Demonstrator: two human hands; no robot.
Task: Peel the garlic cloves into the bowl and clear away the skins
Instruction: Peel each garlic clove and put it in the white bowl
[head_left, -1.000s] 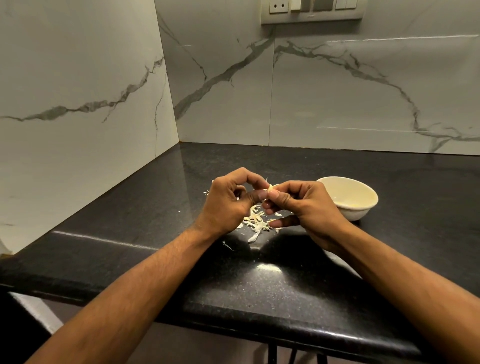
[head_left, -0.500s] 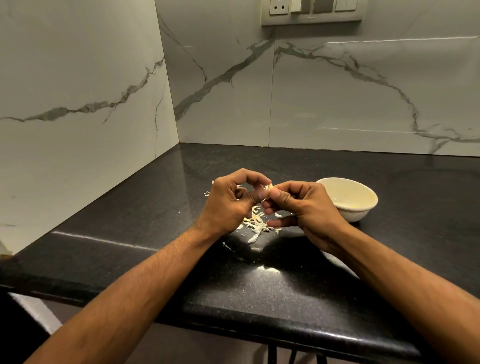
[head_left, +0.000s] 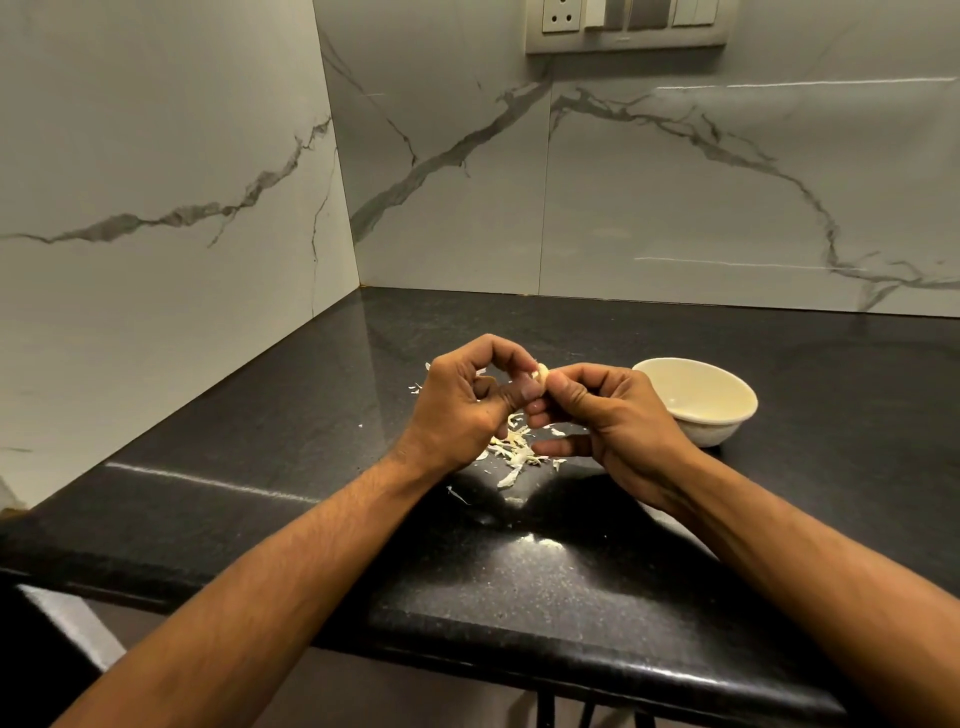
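Observation:
A pale garlic clove is pinched between my two hands above the black counter. My left hand has its thumb and curled fingers on the clove's left side. My right hand grips it from the right, little finger stretched out below. A heap of papery garlic skins lies on the counter right under the hands, with a few scraps scattered farther left. A cream bowl stands just right of my right hand; I cannot tell whether anything lies in it.
The black granite counter runs into a corner of marble-patterned walls at the left and back. A socket and switch panel sits high on the back wall. The counter's front edge is close to me.
The hands stay together over the skins, shifted slightly. My fingers have worked round the clove, and more of it shows between the fingertips now.

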